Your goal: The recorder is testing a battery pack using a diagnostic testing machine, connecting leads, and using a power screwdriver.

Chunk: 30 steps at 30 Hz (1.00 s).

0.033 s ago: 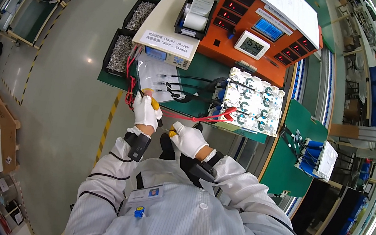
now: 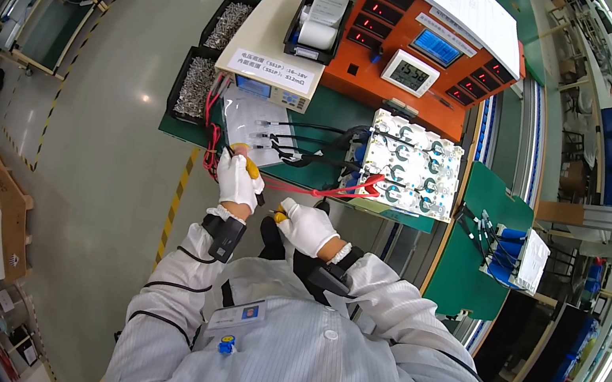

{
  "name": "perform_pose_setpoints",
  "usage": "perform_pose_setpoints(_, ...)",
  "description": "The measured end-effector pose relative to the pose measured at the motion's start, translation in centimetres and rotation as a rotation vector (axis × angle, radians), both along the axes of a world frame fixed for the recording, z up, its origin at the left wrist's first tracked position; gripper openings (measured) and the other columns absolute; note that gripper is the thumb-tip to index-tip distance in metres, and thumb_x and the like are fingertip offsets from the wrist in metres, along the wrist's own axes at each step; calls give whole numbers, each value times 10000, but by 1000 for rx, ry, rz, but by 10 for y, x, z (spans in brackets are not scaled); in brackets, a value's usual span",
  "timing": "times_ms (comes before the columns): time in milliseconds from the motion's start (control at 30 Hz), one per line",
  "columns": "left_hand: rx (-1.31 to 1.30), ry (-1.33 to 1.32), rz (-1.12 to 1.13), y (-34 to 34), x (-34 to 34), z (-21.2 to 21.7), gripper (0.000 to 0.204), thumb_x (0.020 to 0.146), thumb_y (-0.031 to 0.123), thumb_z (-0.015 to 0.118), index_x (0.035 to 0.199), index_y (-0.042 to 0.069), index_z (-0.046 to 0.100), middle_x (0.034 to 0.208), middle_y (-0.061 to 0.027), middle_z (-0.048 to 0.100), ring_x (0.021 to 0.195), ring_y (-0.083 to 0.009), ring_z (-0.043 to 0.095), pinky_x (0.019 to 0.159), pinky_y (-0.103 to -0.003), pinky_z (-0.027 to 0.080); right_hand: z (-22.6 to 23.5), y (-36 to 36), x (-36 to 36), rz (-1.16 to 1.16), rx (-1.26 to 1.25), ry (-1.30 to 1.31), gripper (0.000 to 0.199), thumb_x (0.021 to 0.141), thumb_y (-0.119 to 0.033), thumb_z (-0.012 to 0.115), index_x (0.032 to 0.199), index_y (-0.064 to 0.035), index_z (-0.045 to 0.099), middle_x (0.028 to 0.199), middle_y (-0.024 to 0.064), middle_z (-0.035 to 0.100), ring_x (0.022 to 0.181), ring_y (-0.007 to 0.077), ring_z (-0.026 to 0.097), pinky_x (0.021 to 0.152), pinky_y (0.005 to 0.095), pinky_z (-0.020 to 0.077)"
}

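My left hand (image 2: 239,181), in a white glove with yellow fingertips, is closed at the near edge of the green bench mat. A short dark piece shows below its fingers, too little of it to name. Red test leads (image 2: 213,151) hang right beside this hand. My right hand (image 2: 307,229), gloved the same way, is closed in front of my body, its yellow fingertips pinched together; what they hold is too small to make out. Black cables (image 2: 314,142) run from a white-topped battery pack (image 2: 412,165) to a clear plastic sheet (image 2: 253,123) beyond my left hand. Red clips (image 2: 375,186) lie on the pack's near left corner.
A beige meter (image 2: 273,46) bears a black tray with a paper roll (image 2: 318,35). Left of it stand black bins of small metal parts (image 2: 196,86). An orange panel (image 2: 374,66) with displays and a clock (image 2: 410,73) stands behind. Another pack (image 2: 523,260) lies right.
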<state>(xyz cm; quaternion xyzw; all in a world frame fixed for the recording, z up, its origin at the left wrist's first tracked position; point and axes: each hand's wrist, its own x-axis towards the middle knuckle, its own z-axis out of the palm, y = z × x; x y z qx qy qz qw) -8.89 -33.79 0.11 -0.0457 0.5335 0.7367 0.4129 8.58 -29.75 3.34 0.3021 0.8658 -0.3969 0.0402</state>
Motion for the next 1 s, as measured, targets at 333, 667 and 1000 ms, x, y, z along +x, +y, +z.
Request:
perform_pose_setpoints(333,9,35,49,3,14,0,96,952,197,516,960,103,499,573,-22,452,372,-157,383,334,-306,299,3,2,-3,5,34,-66,290,867,-302,615,1051,-79,635,791,199,676,753,388,665,685,490,525)
perform_pose_setpoints(667,-2,-173,67,0,9,-6,180,937,291,544,866,131,503,557,-37,473,384,-173,405,366,-313,320,3,4,-3,33,37,-37,272,874,-311,612,1003,-75,648,804,194,677,760,383,664,682,483,525)
perform_pose_setpoints(1000,-26,-244,60,4,-6,-13,229,931,335,597,823,139,548,521,5,386,359,-149,323,364,-314,251,-1,4,5,-18,16,-19,217,885,-276,602,958,-72,616,785,197,659,755,397,645,677,493,507)
